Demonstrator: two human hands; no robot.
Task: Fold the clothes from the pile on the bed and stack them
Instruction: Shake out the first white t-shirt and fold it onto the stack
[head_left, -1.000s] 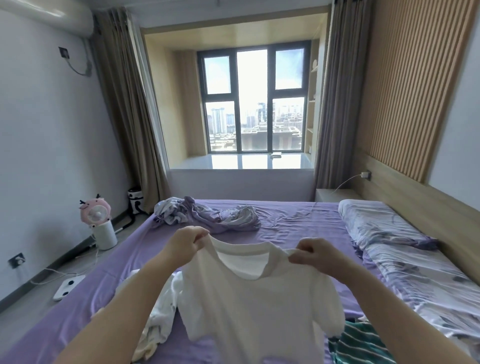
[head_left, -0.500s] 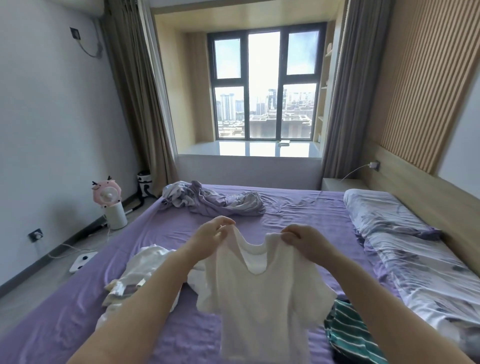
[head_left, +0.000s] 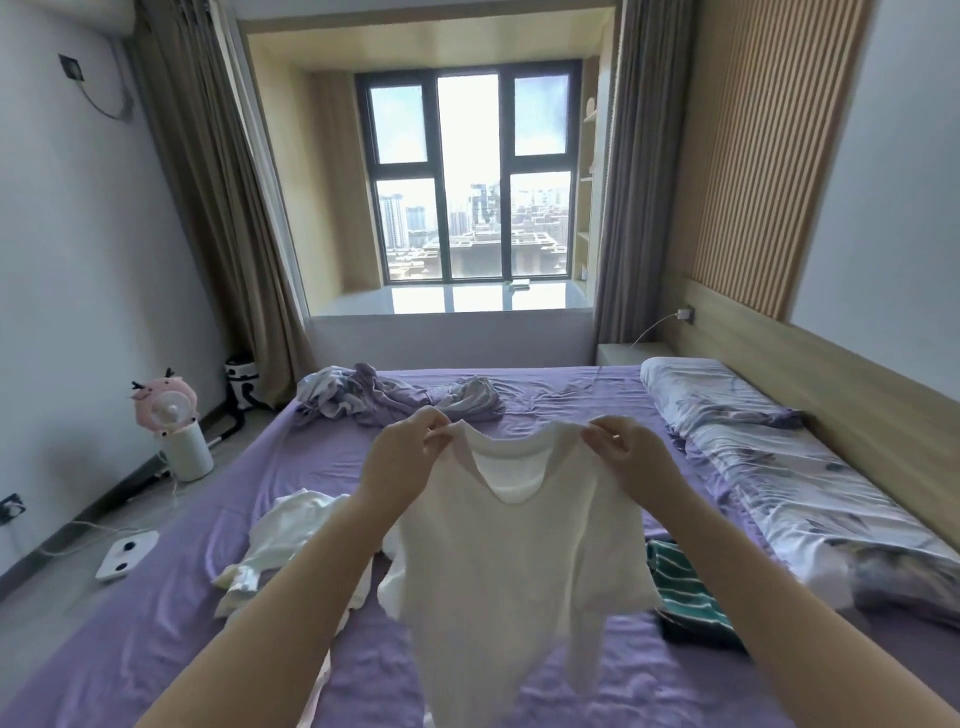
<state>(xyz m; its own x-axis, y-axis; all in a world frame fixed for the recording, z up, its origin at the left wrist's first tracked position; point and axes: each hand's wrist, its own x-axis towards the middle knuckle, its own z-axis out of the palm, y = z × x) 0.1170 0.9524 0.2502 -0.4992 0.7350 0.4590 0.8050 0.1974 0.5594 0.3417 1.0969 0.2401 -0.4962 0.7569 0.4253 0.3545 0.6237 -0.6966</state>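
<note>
Surface: a wide bed with a purple wrinkled sheet (head_left: 171, 618), with a wooden headboard along its right side.
Room: a tall dark-framed window (head_left: 470, 179) at the far wall, brown-grey curtains on both sides.
Left hand: the left hand (head_left: 402, 457) pinches the left shoulder of a white short-sleeved cotton T-shirt (head_left: 511, 566).
Right hand: the right hand (head_left: 631, 457) pinches the other shoulder; the shirt hangs open above the bed.
Pile: crumpled white clothes (head_left: 283, 545) lie left of the shirt, a green striped garment (head_left: 685, 597) right of it.
Further: a rumpled lilac-grey blanket (head_left: 395, 397) at the far edge, a floral pillow (head_left: 711, 397) at the right.
Floor: a pink round fan on a white base (head_left: 174, 421).
</note>
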